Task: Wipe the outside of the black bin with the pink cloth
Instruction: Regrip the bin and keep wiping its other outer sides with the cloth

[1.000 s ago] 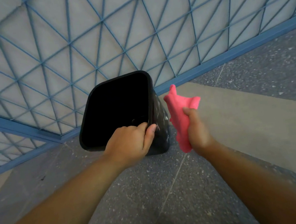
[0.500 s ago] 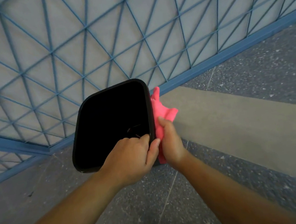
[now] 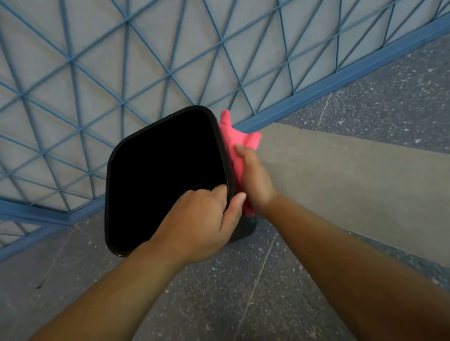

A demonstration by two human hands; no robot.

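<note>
One bin (image 3: 162, 178), one cloth (image 3: 238, 140), two hands. Black, glossy, rounded-square at the rim, dark inside (nothing to make out there), standing on the speckled floor (image 3: 263, 294) just before the blue lattice fence (image 3: 145, 52). Left hand (image 3: 199, 225) curled over the near right corner of the rim, fingers inside, thumb outside; right hand (image 3: 255, 180) clenched round the pink bunched cloth, pressing it against the bin's right outer wall, one end poking up past the rim.
</note>
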